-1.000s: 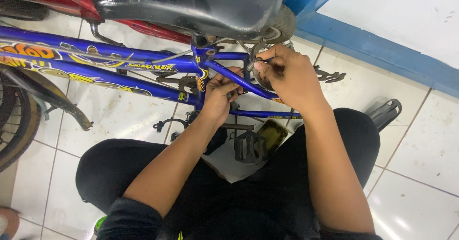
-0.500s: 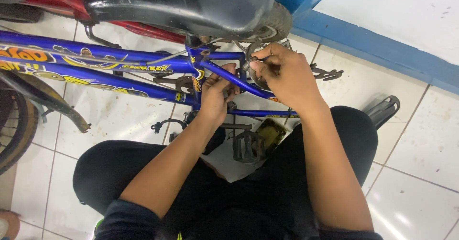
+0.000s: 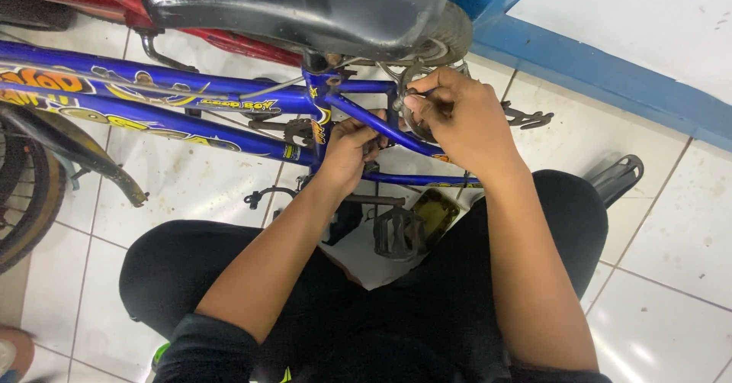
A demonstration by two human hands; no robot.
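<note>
A person crouched over a small blue bicycle frame (image 3: 191, 93) works with both bare hands at the junction below the black saddle (image 3: 305, 9), seen from a head-worn camera looking straight down. The right hand (image 3: 461, 120) is closed, thumb and forefingers pinched on a small metal part at the rear brake caliper (image 3: 412, 85), which sits just beyond the fingertips, against the grey rear tyre (image 3: 457, 32); what exactly the fingertips clamp is too small to tell. The left hand (image 3: 351, 150), just beside the right and a little nearer the body, is curled around the slanting blue stay (image 3: 381, 127) of the frame, fingers wrapped shut on the tube. Directly under the two hands, toward the person's knees, a black pedal (image 3: 396, 234) hangs on its crank arm (image 3: 374, 200), and next to it lies a flat yellowish-green packet (image 3: 435, 215) on a white sheet (image 3: 366, 265) spread on the tiled floor (image 3: 656, 238). Beyond the right wrist a black toothed bracket (image 3: 526, 116) juts out from the frame. Far to the left of the grip, a spoked wheel (image 3: 27, 200) and a dark mudguard (image 3: 72, 150) reach the picture's edge, while a red frame (image 3: 221, 40) lies behind the saddle
</note>
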